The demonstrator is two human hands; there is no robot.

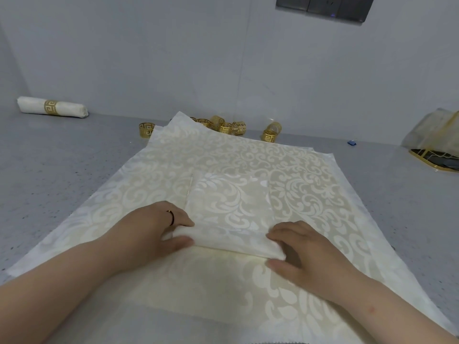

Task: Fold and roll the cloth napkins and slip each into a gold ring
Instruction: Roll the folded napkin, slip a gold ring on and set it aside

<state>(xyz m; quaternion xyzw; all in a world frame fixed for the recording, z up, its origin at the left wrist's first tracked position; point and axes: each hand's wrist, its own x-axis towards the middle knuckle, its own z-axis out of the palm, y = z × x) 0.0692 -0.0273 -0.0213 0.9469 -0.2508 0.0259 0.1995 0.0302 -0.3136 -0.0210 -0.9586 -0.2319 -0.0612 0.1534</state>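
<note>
A folded cream damask napkin lies on top of a stack of spread napkins. Its near edge is turned up into a short roll. My left hand grips the roll's left end, thumb below and fingers above. My right hand grips the right end the same way. Several gold rings lie loose beyond the stack near the wall. One rolled napkin in a gold ring rests at the far left by the wall.
The grey speckled counter meets a pale wall at the back. At the right edge stand a gold-rimmed tray and a clear bag. A small blue object lies near them. A dark socket panel hangs on the wall.
</note>
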